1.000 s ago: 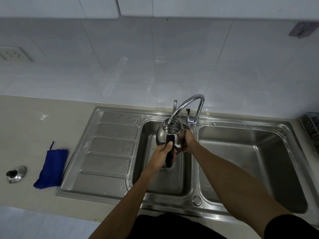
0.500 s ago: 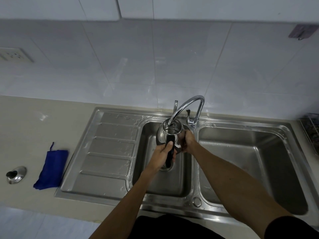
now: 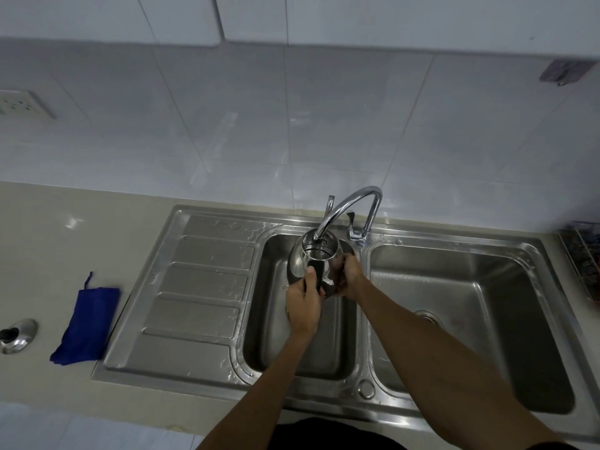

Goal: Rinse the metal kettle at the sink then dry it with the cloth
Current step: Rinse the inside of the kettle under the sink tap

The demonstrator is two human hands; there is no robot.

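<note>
The metal kettle (image 3: 300, 261) is held over the left basin of the steel sink (image 3: 207, 319), its open mouth right under the curved tap (image 3: 344, 206). A thin stream of water falls into it. My left hand (image 3: 303, 306) grips the kettle's black handle. My right hand (image 3: 345, 276) clasps the kettle's right side. The folded blue cloth (image 3: 86, 324) lies on the counter left of the sink. The kettle's lid (image 3: 18, 334), shiny with a black knob, rests further left on the counter.
The sink has a ribbed drainboard (image 3: 201, 287) on the left and a second basin (image 3: 461, 319) on the right. A wire rack (image 3: 584, 254) stands at the far right. A wall socket (image 3: 22, 103) sits on the tiles at upper left.
Almost nothing has moved. Both hands keep the kettle under the tap in the same place.
</note>
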